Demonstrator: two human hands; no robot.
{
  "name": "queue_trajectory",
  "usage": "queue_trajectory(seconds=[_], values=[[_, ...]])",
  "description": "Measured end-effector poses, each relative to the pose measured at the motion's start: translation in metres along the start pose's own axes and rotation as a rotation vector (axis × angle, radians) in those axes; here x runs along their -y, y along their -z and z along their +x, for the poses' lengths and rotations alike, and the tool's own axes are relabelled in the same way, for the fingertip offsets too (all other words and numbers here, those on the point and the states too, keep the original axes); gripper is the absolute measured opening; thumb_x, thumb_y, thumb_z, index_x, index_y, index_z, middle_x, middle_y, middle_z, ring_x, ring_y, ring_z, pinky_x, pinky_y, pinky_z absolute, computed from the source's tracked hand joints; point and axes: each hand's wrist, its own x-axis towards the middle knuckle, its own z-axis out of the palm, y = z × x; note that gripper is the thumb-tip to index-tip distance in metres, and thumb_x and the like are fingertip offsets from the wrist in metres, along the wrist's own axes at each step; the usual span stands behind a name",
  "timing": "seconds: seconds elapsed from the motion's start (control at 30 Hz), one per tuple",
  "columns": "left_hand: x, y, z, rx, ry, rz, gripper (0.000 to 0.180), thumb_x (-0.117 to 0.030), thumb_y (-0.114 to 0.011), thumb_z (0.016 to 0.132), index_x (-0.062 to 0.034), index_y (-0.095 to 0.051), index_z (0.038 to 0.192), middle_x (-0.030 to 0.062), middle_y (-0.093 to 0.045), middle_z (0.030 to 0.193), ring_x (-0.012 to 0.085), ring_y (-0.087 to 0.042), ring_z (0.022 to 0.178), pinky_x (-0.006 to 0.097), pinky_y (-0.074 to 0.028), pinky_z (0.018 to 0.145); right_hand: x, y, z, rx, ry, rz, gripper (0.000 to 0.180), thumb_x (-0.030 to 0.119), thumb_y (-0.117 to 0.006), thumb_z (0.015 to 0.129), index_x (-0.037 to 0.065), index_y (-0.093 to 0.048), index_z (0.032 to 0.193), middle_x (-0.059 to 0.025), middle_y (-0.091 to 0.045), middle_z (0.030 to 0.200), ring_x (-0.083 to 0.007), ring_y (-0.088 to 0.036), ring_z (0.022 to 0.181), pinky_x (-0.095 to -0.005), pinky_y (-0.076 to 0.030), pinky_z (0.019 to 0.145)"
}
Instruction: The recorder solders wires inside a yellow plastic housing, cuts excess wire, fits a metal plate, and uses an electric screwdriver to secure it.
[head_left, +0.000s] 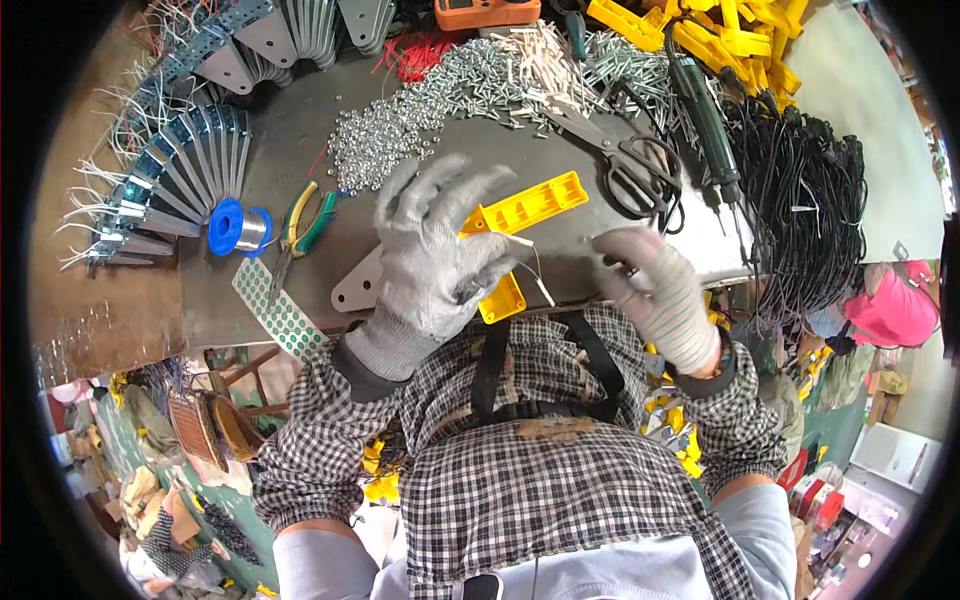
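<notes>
Lying under the left hand: yellow plastic housing (530, 205), on the grey table (290, 150) near its front edge, far end pointing right.
Hidden: its near part, covered by the glove; a flat metal bracket (355, 290) shows at the wrist.
Wires: thin leads (535, 270), ends hard to make out.
Left hand (435, 255): fingers spread, palm pressing down.
Right hand (655, 285): curled, fingertips on the table; pinching anything, cannot tell.
Far right: black scissors (625, 165).
Far: pile of screws (470, 85).
Left: blue solder spool (235, 228), green-handled pliers (300, 230).

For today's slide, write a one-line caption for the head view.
Gloved left hand rests on a yellow plastic part while the gloved right hand works beside it, near scissors and heaped screws.
</notes>
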Motion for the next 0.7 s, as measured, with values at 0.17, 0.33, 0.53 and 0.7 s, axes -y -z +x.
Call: queue_trajectory(seconds=[0.17,0.33,0.53,0.7], values=[[-0.015,0.009,0.011,-0.187,0.218,-0.439,0.024,-0.033,-0.08,0.072,-0.0178,-0.076,0.09,0.0152,-0.051,0.14,0.033,-0.038,0.134,0.044,-0.018,0.114,-0.01,-0.019,-0.013,0.282,0.178,-0.323,0.034,0.019,-0.073,0.073,0.012,-0.064,0.105,-0.0089,-0.06,0.106,-0.0299,-0.056,0.101,-0.0427,-0.043,0.09],[-0.035,-0.01,0.028,0.085,-0.355,0.24,0.018,-0.035,-0.073,0.076,-0.0205,-0.064,0.078,0.0026,-0.057,0.136,0.0282,-0.043,0.132,0.05,-0.022,0.113,-0.011,-0.008,-0.005,0.249,0.197,-0.231,0.037,0.01,-0.069,0.071,0.011,-0.064,0.108,-0.0077,-0.065,0.102,-0.0295,-0.06,0.104,-0.0444,-0.043,0.095],[-0.029,0.003,0.02,0.118,-0.144,0.07,0.015,-0.03,-0.075,0.073,-0.0175,-0.066,0.074,0.0051,-0.06,0.131,0.0295,-0.048,0.127,0.048,-0.026,0.11,-0.014,-0.001,-0.002,0.191,0.13,-0.36,0.043,0.011,-0.072,0.07,0.01,-0.061,0.112,-0.0101,-0.063,0.101,-0.032,-0.058,0.103,-0.0445,-0.043,0.095],[-0.024,-0.004,0.01,-0.034,0.01,-0.015,0.028,-0.042,-0.067,0.08,-0.0153,-0.062,0.075,0.0038,-0.058,0.125,0.0276,-0.048,0.122,0.047,-0.029,0.108,0.024,-0.026,0.02,-0.043,0.233,-0.206,0.039,0.017,-0.077,0.07,0.01,-0.061,0.105,-0.009,-0.058,0.1,-0.0319,-0.057,0.097,-0.0439,-0.046,0.086]])
